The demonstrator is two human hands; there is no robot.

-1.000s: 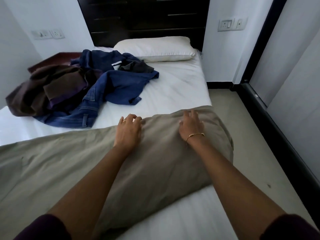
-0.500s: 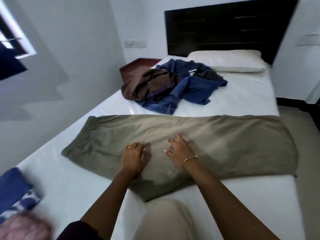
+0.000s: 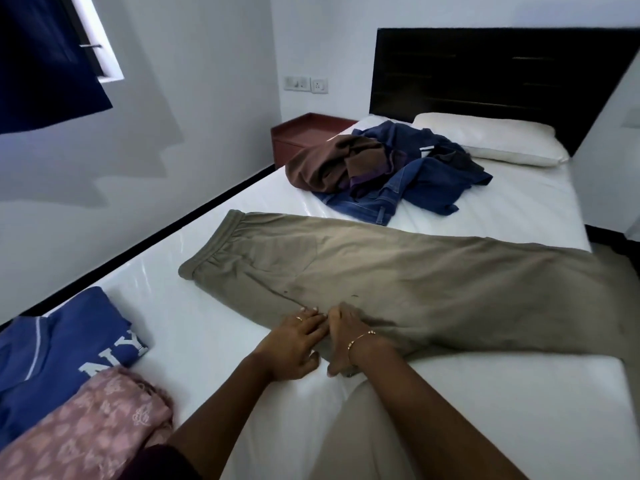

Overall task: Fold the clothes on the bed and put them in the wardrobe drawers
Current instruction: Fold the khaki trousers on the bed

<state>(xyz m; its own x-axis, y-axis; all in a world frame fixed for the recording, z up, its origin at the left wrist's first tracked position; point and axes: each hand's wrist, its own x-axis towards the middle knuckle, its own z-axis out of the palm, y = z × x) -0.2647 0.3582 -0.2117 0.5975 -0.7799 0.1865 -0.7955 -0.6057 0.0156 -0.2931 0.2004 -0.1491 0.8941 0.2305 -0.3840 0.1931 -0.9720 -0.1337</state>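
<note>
Khaki trousers [image 3: 398, 271] flat across white bed [image 3: 485, 403], long axis running side to side: elastic waistband toward wall side at left, leg end toward right edge of mattress, reaching that edge. One leg folded over the other, so single-leg outline.

Left hand [image 3: 294, 344] palm down at near edge of trousers, fingers extended and flat, tips on fabric, gripping nothing; ring on one finger. Right hand [image 3: 346, 337] just beside it, touching, fingers curled down onto near hem at crotch point, thumb under edge; pinching or only pressing: cannot tell. Thin bracelet on right wrist.

No drawer or wardrobe in view. Folded blue shirt [image 3: 59, 344] with white "NY" lettering at near left of bed; folded pink patterned cloth [image 3: 86, 434] partly overlapping its near side. Unfolded heap [image 3: 384, 171] farther up bed: brown garment on blue denim, apart from trousers. White pillow [image 3: 491, 138] against dark headboard [image 3: 485, 67]. Red-brown bedside table [image 3: 304, 131] in corner.

Versus 0.5 s ago: hands closer together, shifted from mid-fabric toward near edge; trousers lying same way; view turned further left, folded blue shirt more fully in frame.
</note>
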